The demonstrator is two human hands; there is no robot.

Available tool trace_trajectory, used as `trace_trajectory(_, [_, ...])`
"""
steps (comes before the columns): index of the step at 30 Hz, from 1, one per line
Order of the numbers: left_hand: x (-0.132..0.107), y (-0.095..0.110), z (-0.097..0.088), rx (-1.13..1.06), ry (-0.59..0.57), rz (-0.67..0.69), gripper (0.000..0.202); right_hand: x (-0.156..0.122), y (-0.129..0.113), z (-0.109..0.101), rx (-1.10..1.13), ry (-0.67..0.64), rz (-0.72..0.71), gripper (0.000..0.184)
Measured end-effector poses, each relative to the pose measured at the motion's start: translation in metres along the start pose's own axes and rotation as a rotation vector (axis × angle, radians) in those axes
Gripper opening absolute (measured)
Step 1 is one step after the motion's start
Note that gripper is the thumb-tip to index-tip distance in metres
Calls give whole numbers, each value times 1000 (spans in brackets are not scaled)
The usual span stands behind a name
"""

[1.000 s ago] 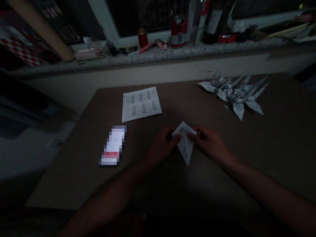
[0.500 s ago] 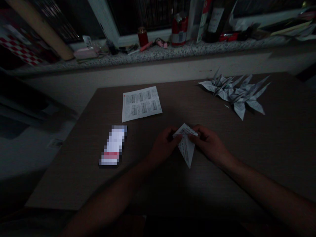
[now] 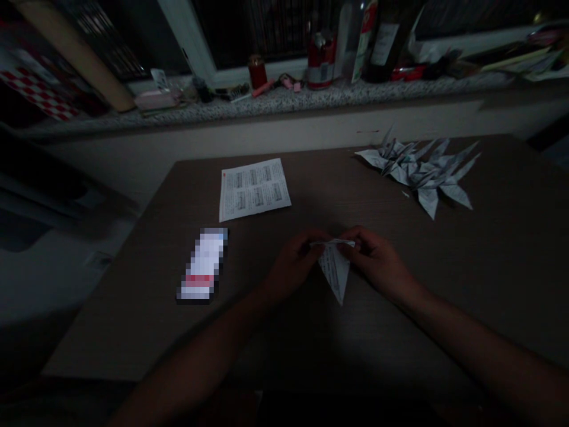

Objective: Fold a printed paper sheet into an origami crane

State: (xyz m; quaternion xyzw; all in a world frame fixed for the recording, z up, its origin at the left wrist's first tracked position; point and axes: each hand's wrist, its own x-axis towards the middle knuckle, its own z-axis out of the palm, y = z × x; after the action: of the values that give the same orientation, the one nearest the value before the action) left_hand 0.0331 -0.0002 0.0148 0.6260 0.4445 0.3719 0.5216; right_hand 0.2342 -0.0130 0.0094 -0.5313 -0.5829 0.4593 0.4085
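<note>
The left hand (image 3: 294,256) and the right hand (image 3: 377,256) pinch the two side corners of a folded paper (image 3: 336,274) between thumb and fingers, its point aimed toward the near edge of the tabletop (image 3: 466,267). The paper sits midway between the far and near edges; in this dim light I cannot tell whether it touches the surface. A printed sheet (image 3: 255,190) lies near the far left corner, a phone (image 3: 202,264) nearer the left edge, and pointed paper figures (image 3: 418,171) cluster by the far edge, toward the right.
</note>
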Motion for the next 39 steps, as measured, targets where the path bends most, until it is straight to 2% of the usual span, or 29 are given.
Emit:
trace_trajectory(4, [0,0,-1,9,5,27,16,-1,-1,-2,-9,-25,-5,21])
trace_trajectory(9, [-1,3,-1,32,35,30,18,-1,-1,-4,68,-53,-19,36])
trace_trajectory(15, [-4,7,-2,1,33,6,24,-1,-6,-3,-18,-21,-27,26])
trace_trajectory(23, [-1,4,-1,53,58,1,19,-2,-6,0,21,-56,-39,29])
trace_trajectory(31, [-4,6,-2,131,97,19,19,0,-5,-3,78,-68,99,33])
trace_trajectory(39, [-3,4,-3,76,60,-30,22,0,-6,-4,13,-68,41,30])
